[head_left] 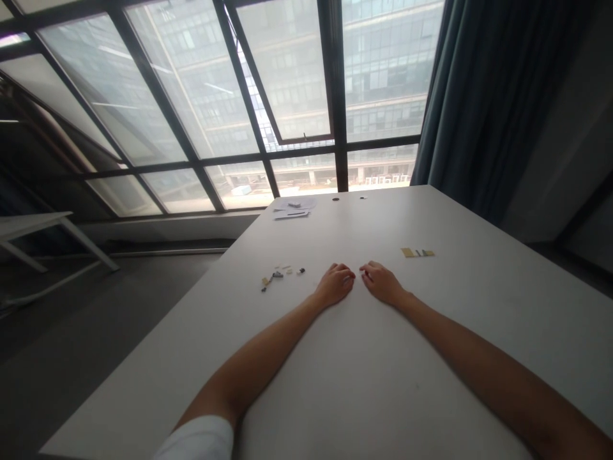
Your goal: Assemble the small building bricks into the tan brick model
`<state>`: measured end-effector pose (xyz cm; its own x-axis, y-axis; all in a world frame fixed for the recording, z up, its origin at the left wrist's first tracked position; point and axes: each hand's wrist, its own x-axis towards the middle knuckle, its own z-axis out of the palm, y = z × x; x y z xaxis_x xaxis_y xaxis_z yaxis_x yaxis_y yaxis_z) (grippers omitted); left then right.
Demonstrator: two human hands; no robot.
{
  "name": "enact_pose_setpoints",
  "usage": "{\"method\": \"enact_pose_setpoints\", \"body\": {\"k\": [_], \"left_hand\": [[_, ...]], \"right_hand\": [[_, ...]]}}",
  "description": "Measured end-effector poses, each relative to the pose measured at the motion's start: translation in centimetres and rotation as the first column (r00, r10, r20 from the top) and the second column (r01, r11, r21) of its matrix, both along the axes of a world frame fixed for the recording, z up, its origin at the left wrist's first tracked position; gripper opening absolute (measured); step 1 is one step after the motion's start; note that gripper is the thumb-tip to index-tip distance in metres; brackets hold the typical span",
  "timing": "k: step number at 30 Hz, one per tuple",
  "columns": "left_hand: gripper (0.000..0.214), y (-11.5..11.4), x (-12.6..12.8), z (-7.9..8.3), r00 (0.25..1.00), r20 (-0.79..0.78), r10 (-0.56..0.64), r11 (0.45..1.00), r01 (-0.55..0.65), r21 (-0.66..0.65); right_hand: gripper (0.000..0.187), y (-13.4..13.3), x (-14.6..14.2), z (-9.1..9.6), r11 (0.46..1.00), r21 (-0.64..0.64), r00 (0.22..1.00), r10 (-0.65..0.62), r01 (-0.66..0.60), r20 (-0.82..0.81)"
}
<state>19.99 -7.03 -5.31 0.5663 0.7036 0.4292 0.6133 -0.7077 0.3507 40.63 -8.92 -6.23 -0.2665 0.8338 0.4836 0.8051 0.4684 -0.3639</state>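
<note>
Both my arms stretch out over a white table (431, 358). My left hand (335, 283) rests on the tabletop with its fingers curled under. My right hand (380, 281) lies just beside it, fingers curled too, the fingertips of the two hands almost meeting. Whether either hand pinches something tiny is too small to tell. Several small parts (280, 275) lie scattered on the table left of my left hand. A short row of small yellow and grey pieces (417, 253) lies to the right, beyond my right hand.
Papers (293, 209) lie at the table's far edge, with two small dark bits (336, 199) near them. Large windows (239, 96) fill the wall ahead, a dark curtain (479, 102) hangs at right, and another white table (33, 225) stands at left.
</note>
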Motion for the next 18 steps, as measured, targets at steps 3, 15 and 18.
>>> {"method": "enact_pose_setpoints", "body": {"k": [3,15,18], "left_hand": [[0.021,0.13,0.00,-0.15,1.000,-0.004,0.000,1.000,0.000,-0.006],[0.021,0.14,-0.04,-0.08,1.000,-0.020,0.003,1.000,-0.003,-0.023],[0.021,0.24,-0.01,-0.22,1.000,-0.022,0.001,1.000,-0.002,-0.027]], "right_hand": [[0.015,-0.10,0.21,0.06,0.997,-0.079,0.996,0.025,-0.019,0.083],[0.017,-0.02,0.47,0.02,0.994,-0.104,0.998,0.022,-0.016,0.059],[0.017,-0.02,0.54,-0.02,0.995,-0.101,0.998,0.025,-0.020,0.055]]}}
